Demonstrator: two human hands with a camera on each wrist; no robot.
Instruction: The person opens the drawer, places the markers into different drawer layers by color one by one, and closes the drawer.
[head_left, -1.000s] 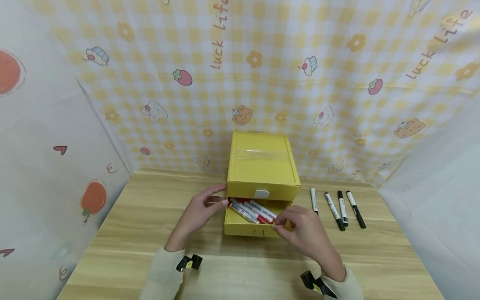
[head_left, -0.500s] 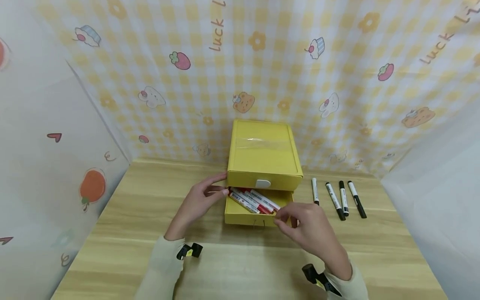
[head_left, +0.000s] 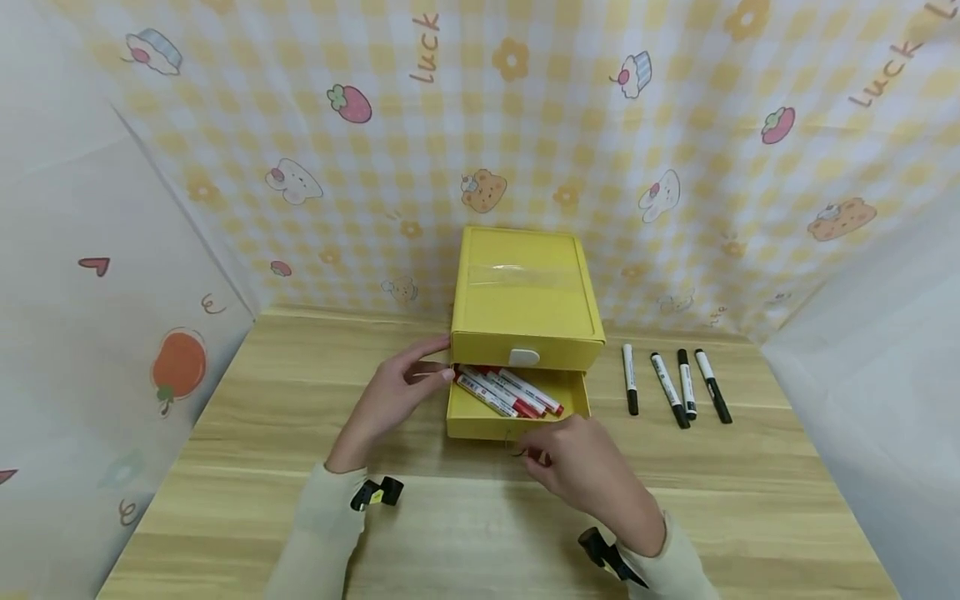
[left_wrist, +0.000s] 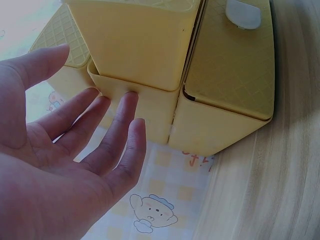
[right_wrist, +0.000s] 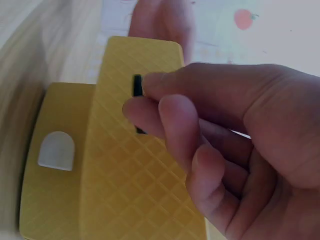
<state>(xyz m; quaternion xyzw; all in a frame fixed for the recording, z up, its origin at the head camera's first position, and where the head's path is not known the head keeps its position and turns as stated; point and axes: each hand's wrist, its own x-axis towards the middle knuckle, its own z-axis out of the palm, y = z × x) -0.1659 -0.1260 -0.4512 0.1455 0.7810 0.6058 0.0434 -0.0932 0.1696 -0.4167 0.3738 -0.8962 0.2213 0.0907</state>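
Note:
A yellow two-drawer box (head_left: 528,304) stands against the cloth, its lower drawer (head_left: 476,428) pulled out. Several red-and-white markers (head_left: 491,396) lie in that drawer. My left hand (head_left: 386,404) reaches to the box's left side; in the left wrist view its fingers are extended and spread, fingertips right by the yellow side wall. At the lower drawer's front, my right hand (head_left: 581,462) pinches a thin dark drawer handle (right_wrist: 137,86) between thumb and index finger, the other fingers curled. The fingers hide part of this handle.
To the right of the box, several black-and-white markers (head_left: 687,385) lie on the wooden table (head_left: 300,383). The upper drawer is shut and has a white tab (head_left: 524,357). A yellow checked cloth (head_left: 420,167) hangs close behind the box.
My right hand has moved left and down from the drawer's right front rim to the handle at its middle. My left hand stays at the box's side. The head view has tilted down slightly.

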